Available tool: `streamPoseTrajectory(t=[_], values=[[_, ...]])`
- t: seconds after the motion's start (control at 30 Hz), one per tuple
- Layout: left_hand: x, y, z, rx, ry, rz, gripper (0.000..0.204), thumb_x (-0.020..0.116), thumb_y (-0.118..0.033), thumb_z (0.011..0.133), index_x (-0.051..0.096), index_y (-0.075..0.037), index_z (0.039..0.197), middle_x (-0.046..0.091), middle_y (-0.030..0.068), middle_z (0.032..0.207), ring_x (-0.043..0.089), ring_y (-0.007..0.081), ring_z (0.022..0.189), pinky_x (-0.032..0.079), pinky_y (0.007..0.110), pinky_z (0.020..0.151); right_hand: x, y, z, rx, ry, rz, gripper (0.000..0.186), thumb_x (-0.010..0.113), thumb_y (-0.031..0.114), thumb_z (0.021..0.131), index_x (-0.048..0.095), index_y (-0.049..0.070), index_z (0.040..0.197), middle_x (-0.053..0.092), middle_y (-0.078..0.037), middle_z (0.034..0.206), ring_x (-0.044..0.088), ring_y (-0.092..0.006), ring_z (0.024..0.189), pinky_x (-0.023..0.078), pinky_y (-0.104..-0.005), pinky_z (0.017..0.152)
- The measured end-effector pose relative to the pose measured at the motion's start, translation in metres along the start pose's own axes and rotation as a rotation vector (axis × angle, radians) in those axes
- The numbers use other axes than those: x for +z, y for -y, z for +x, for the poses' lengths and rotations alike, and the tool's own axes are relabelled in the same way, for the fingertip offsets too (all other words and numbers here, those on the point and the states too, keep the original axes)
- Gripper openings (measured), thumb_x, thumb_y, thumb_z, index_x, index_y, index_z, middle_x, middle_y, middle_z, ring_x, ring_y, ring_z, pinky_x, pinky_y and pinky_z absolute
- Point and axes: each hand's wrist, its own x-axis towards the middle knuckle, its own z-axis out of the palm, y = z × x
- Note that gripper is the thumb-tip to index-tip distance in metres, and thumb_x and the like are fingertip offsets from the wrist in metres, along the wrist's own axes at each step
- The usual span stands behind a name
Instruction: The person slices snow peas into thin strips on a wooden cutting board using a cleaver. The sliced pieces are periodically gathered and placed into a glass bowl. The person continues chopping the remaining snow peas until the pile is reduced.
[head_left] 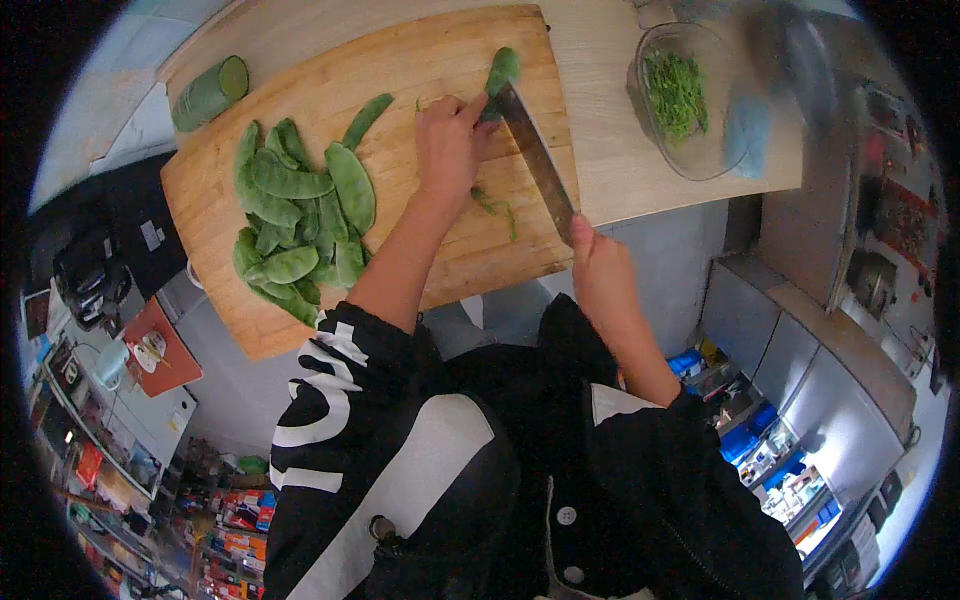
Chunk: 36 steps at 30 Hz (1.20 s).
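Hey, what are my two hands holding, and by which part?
Your right hand grips a knife by its handle end; your left hand holds a flat green bean by its near end.

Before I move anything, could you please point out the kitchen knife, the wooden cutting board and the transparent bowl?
Kitchen knife (541, 160), head view: middle of blade.
Wooden cutting board (410, 65), head view: bare upper part.
Transparent bowl (694, 160), head view: bare lower end.

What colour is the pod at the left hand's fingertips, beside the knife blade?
The pod is green, best seen in the head view.
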Motion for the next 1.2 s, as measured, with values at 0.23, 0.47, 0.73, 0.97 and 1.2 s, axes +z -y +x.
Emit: streamPoseTrajectory(t=[0.23, 0.47, 0.73, 0.97, 1.2], values=[[-0.004, 0.000, -0.002, 0.054, 0.035, 0.086, 0.033, 0.067, -0.013, 0.066, 0.065, -0.008, 0.099, 0.053, 0.0079, 0.071, 0.052, 0.0241, 0.073, 0.037, 0.037, 0.066, 0.021, 0.014, -0.010, -0.039, -0.069, -0.038, 0.047, 0.033, 0.037, 0.093, 0.061, 0.000, 0.096, 0.058, -0.026, 0.071, 0.057, -0.0424, 0.070, 0.045, -0.0492, 0.063], [-0.008, 0.001, 0.003, 0.112, 0.066, 0.183, 0.031, 0.066, -0.016, 0.068, 0.065, -0.011, 0.099, 0.054, 0.0054, 0.075, 0.053, 0.0215, 0.079, 0.035, 0.038, 0.074, 0.012, -0.002, 0.006, 0.148, -0.003, 0.192, 0.055, 0.031, 0.045, 0.092, 0.063, 0.001, 0.085, 0.060, -0.025, 0.074, 0.058, -0.0436, 0.076, 0.045, -0.0493, 0.068], [-0.025, 0.021, 0.028, 0.276, 0.149, 0.225, 0.029, 0.065, -0.017, 0.069, 0.065, -0.015, 0.098, 0.053, 0.0032, 0.085, 0.051, 0.0201, 0.083, 0.035, 0.037, 0.080, 0.001, -0.037, -0.021, 0.162, 0.027, 0.665, 0.069, 0.026, 0.053, 0.091, 0.044, 0.003, 0.046, 0.040, -0.005, 0.040, 0.040, -0.0144, 0.034, 0.032, -0.0287, 0.036], [-0.022, -0.002, 0.035, 0.198, 0.130, 0.154, 0.024, 0.062, -0.019, 0.074, 0.065, -0.011, 0.097, 0.057, 0.0042, 0.086, 0.051, 0.0206, 0.086, 0.034, 0.036, 0.085, -0.008, -0.061, -0.042, 0.151, 0.061, 0.653, 0.068, 0.027, 0.050, 0.092, 0.056, -0.001, 0.057, 0.041, -0.005, 0.042, 0.043, -0.0118, 0.039, 0.034, -0.0278, 0.040], [-0.038, -0.051, 0.031, -0.436, 0.847, -1.183, 0.047, 0.039, -0.043, 0.091, 0.061, -0.003, 0.103, 0.060, 0.0047, 0.107, 0.053, 0.0145, 0.097, 0.039, 0.029, 0.083, -0.024, -0.092, -0.063, -0.325, -0.231, 0.186, 0.044, 0.054, 0.037, 0.082, 0.055, 0.012, 0.118, 0.060, -0.014, 0.076, 0.058, -0.0296, 0.061, 0.044, -0.0372, 0.054]])
